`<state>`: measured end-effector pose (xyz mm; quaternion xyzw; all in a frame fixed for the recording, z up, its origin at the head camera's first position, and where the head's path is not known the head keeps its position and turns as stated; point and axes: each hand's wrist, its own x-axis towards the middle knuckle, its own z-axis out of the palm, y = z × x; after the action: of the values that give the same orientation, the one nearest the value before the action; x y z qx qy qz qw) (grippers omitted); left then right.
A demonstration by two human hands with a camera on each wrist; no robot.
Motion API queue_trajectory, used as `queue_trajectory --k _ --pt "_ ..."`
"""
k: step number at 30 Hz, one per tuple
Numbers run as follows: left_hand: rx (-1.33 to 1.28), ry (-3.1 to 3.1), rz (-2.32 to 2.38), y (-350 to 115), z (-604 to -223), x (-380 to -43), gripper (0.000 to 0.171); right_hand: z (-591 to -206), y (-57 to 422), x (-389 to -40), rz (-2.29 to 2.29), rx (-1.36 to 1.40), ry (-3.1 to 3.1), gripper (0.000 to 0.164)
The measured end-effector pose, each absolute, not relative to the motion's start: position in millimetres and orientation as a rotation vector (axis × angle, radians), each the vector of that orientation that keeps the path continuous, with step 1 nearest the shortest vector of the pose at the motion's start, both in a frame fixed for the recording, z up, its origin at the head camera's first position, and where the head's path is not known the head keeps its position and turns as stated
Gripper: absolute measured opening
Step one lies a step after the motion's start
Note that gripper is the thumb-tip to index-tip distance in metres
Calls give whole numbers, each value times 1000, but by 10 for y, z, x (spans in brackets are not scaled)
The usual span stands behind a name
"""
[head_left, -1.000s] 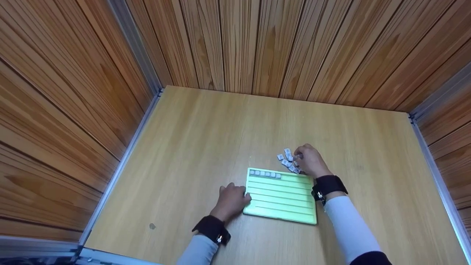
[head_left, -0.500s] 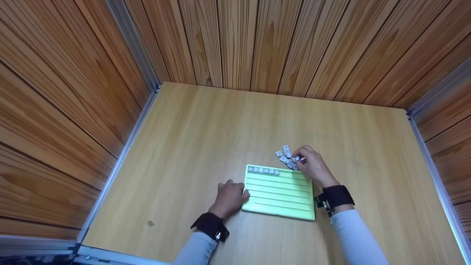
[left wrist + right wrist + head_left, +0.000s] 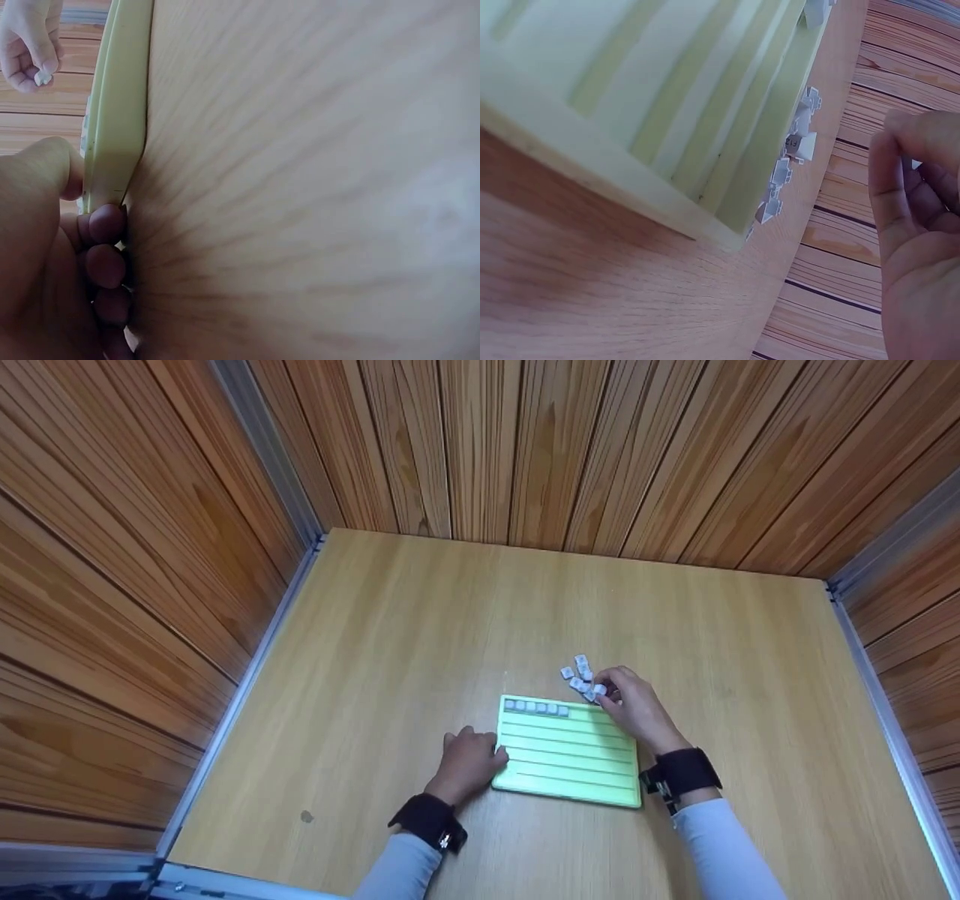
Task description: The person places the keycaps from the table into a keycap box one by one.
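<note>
A light green ridged tray [image 3: 570, 769] lies on the table. My left hand [image 3: 466, 765] grips its left edge, thumb over the rim and fingertips against the side, as the left wrist view shows. Between thumb and fingers my right hand [image 3: 641, 712] pinches a white keycap [image 3: 43, 77], held above the tray's far edge. Several keycaps [image 3: 536, 708] stand in a row in the tray's top groove, starting at its left end. Just beyond the tray is a loose cluster of other keycaps [image 3: 799, 146], some tipped on their sides, one with printed characters.
The wooden tabletop [image 3: 405, 660] spreads out around the tray. Wood-plank walls [image 3: 480, 450] with metal corner rails close it in at the back and sides. A small dark spot [image 3: 307, 816] marks the table at lower left.
My right hand has picked a keycap out of the cluster and turned it in the fingers, drawing slightly nearer the tray. The left hand keeps its hold on the tray edge.
</note>
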<state>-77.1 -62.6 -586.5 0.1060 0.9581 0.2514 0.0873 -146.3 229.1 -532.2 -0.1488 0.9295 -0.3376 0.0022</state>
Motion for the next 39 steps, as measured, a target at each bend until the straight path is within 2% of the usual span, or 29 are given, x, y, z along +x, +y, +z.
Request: queue_trajectory --k 10,16,23,39 --pt "328 2847 755 -629 -5865 -765 26 -5399 2275 -1421 -1084 -513 2929 26" --pt "325 2846 763 -635 -5845 -772 26 -5403 2236 -1400 -1018 -511 2894 20" --pt "318 2843 742 -639 -5842 -778 25 -5433 2150 -1398 -898 -632 2892 14" --pt "308 2824 752 -647 -5866 -768 26 -5524 2003 -1398 -772 -634 2869 17"
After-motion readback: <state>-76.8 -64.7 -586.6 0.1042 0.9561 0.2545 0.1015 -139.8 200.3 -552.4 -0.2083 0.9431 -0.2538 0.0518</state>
